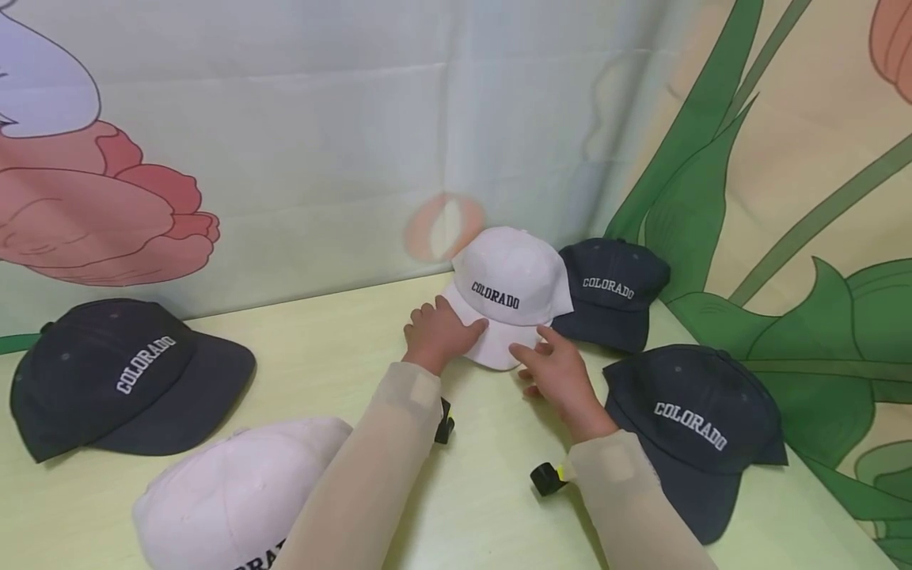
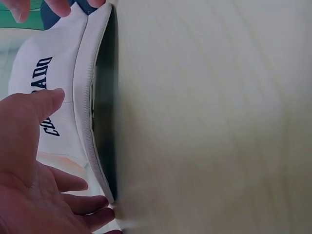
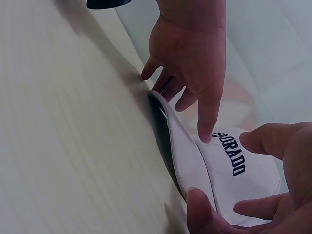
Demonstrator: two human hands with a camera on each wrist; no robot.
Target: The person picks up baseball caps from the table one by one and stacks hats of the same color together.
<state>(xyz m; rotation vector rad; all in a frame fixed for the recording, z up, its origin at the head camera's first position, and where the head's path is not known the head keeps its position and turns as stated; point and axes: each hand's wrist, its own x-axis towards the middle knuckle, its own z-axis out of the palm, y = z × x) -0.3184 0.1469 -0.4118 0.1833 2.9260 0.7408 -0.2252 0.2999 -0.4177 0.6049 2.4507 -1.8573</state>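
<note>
A white baseball cap [image 1: 509,265] with dark COLORADO lettering sits upright at the back of the table, its brim facing me. My left hand [image 1: 440,334] is at the brim's left edge. In the left wrist view its thumb [image 2: 51,101] stretches over the cap's front, while the fingers [image 2: 92,204] reach the brim's end. My right hand [image 1: 559,376] is beside the brim's right side with fingers loosely spread. In the right wrist view a fingertip [image 3: 199,204] lies at the brim's edge. Neither hand visibly pinches the cap.
Against the white cap's right side stands a navy COLORADO cap [image 1: 613,281]. Another navy cap [image 1: 687,396] lies by my right forearm, and a third navy cap [image 1: 107,372] at the far left. A second white cap [image 1: 235,491] is partly behind my left sleeve [image 1: 378,467]. Printed cloth [image 1: 321,158] backs the table.
</note>
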